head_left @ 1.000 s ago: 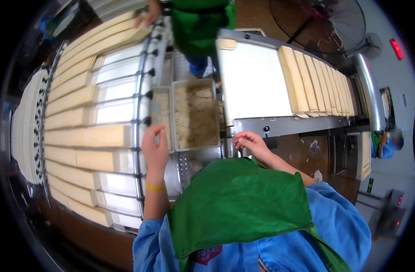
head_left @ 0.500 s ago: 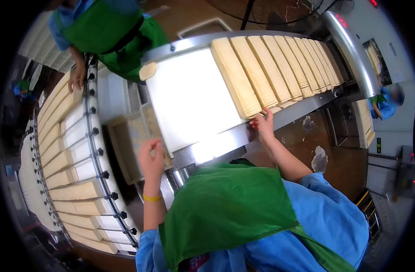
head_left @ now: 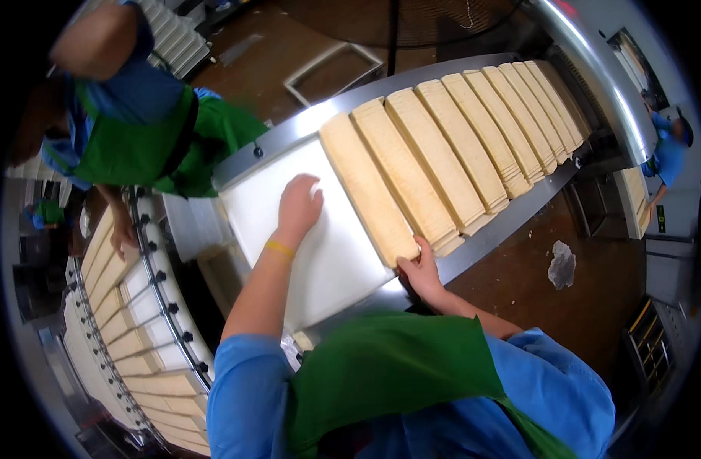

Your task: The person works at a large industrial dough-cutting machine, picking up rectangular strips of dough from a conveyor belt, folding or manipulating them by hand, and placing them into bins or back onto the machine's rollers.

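Observation:
Long stacks of thin, pale yellow sheets lie side by side in a row across a belt. The leftmost stack has its near end in the grip of my right hand, thumb at the stack's side and the other fingers partly hidden. Over the bare part of the white belt, left of that stack, hovers my left hand. It holds nothing, its fingers slightly bent and apart, and a yellow band circles the wrist.
A metal rail borders the belt's far side. At left, a second conveyor carries more pale blocks under crossbars. A co-worker in a green apron leans there, one hand on it. A curved metal cover stands at far right.
My left hand has come up and rightward over the belt. My right hand has shifted left and nearer, onto the leftmost stack's end. The view has shifted, and the co-worker has leaned over.

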### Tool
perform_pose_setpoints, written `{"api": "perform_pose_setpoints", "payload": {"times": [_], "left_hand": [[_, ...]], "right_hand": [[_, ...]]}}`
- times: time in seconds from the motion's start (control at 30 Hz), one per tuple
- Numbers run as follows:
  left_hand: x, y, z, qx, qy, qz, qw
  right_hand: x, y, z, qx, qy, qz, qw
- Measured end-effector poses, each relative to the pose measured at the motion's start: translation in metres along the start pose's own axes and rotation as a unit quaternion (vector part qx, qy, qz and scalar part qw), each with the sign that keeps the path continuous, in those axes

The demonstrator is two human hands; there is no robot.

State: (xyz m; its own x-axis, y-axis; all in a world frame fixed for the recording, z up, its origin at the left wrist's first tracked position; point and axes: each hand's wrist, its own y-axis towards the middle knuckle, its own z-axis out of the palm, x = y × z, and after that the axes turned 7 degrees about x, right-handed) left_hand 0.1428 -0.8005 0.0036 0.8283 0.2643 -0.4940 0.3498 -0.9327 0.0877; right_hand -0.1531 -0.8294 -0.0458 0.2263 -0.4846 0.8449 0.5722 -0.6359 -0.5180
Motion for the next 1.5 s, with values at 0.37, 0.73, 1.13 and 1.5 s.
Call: {"api": "perform_pose_setpoints", "payload": {"times": [0.37,0.73,1.13,1.5], "left_hand": [[-0.036,0.115,0.053,-0.002,0.092,-0.153,0.984],[0.030,-0.051,-0.074,-0.016,0.147,-0.484,0.863],[0.030,-0.260,-0.084,-0.277,-0.107,-0.448,0.843],[0.164,-0.439,-0.205,-0.453,0.001,-0.517,0.726]], "right_hand": [[-0.001,-0.005,-0.010,0.032,-0.064,0.021,0.997],[0.050,0.014,0.028,0.266,-0.280,-0.135,0.912],[0.054,0.007,0.076,0.280,-0.490,-0.229,0.793],[0.039,-0.071,0.271,0.445,-0.262,-0.202,0.832]]}}
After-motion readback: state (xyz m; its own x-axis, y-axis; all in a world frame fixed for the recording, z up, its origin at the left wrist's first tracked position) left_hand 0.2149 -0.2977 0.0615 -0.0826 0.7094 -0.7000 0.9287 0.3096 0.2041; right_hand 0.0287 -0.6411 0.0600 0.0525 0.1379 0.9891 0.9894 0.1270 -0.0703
